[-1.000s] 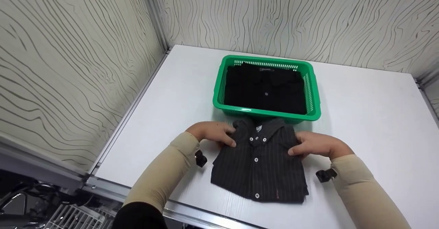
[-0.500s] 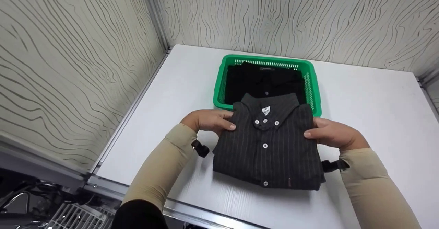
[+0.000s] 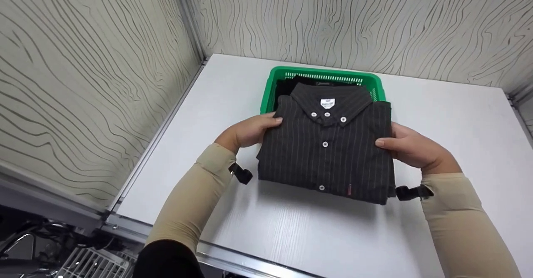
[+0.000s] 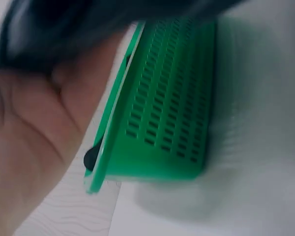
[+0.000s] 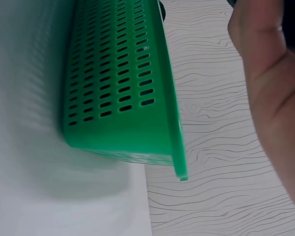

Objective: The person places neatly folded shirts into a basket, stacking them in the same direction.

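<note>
Mid-frame, our left hand [image 3: 250,132] and right hand [image 3: 417,148] grip a charcoal pinstriped cloth shirt [image 3: 306,151] by both sides, presumably supporting its folds.

The shirt [image 3: 327,157] is between two hands, with the left hand [image 3: 250,131] at its 10 o'clock side and the right hand [image 3: 416,146] at its 3 o'clock side. At 12 o'clock from it, the basket [image 3: 266,90] stands on the table [image 3: 283,236], its near part behind the shirt in the head view. In the basket lies another garment [image 3: 287,87], showing at 11 o'clock. Behind the table, the back wall [image 3: 333,19] is at 12 o'clock, the side wall [image 3: 91,82] at 10 o'clock, and a wire rack [image 3: 93,263] lies past the table at 8 o'clock
</note>
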`<state>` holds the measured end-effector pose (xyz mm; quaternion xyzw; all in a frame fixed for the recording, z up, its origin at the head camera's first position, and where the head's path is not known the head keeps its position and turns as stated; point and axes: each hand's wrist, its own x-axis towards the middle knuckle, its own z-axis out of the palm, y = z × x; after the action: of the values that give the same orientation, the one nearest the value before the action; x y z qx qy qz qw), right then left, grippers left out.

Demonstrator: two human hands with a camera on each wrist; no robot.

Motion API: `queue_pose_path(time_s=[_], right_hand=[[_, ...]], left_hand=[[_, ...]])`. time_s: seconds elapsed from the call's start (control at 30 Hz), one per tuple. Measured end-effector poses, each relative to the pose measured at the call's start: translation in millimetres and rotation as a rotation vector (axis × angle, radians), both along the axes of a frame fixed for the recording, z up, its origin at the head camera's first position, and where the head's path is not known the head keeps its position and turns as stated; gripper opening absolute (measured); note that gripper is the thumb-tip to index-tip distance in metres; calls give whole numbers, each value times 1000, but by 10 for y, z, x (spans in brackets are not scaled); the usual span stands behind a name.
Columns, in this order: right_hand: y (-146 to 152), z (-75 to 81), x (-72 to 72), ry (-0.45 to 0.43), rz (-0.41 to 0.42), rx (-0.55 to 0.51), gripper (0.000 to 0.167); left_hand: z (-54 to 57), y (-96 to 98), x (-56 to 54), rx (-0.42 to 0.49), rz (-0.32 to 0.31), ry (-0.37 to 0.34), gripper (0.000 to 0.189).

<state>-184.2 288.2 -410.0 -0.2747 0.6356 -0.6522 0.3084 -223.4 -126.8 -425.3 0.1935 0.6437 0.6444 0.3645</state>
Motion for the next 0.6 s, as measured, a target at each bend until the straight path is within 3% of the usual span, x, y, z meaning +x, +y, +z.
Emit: queue_pose_path(time_s=[0.13, 0.27, 0.33, 0.47, 0.6], right_hand=[[0, 43, 5, 26, -50, 18, 57], [-13, 85, -12, 74, -95, 57, 70], [-27, 111, -35, 109, -137, 104, 72], [-74, 164, -79, 183, -262, 221, 66], [-151, 160, -104, 275, -388, 344, 56]], left_hand=[[44, 80, 26, 29, 138, 40, 57], [89, 109, 13, 70, 235, 18, 54], [116, 90, -3, 104, 256, 13, 54], [170, 49, -21, 153, 233, 50, 70], [189, 74, -17, 31, 282, 132, 85]])
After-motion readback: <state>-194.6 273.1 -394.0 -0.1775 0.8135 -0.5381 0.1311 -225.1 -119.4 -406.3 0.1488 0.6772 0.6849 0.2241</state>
